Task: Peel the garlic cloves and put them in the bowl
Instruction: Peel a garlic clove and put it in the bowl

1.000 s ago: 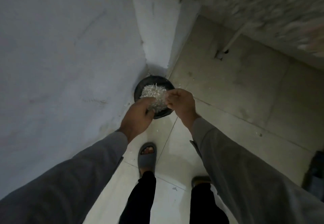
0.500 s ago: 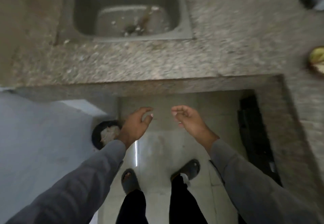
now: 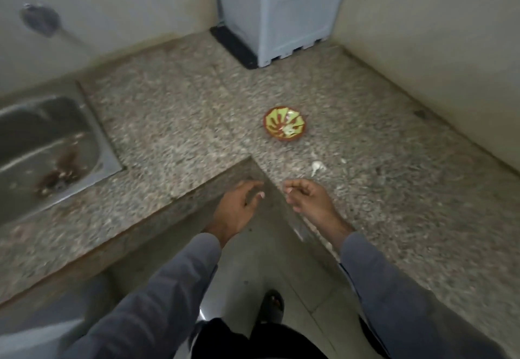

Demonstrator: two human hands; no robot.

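I am seeing a person wearing long grey sleeves: the left sleeve (image 3: 157, 296) and the right sleeve (image 3: 394, 291) are each ending at the wrist, leaving the left hand (image 3: 239, 206) and right hand (image 3: 309, 198) bare. Lower down, black trousers (image 3: 225, 339) are showing, and a dark open-toed sandal (image 3: 271, 303) is covering one foot.

Both arms reach forward, left hand (image 3: 235, 209) and right hand (image 3: 309, 197) loosely curled, each grip empty.
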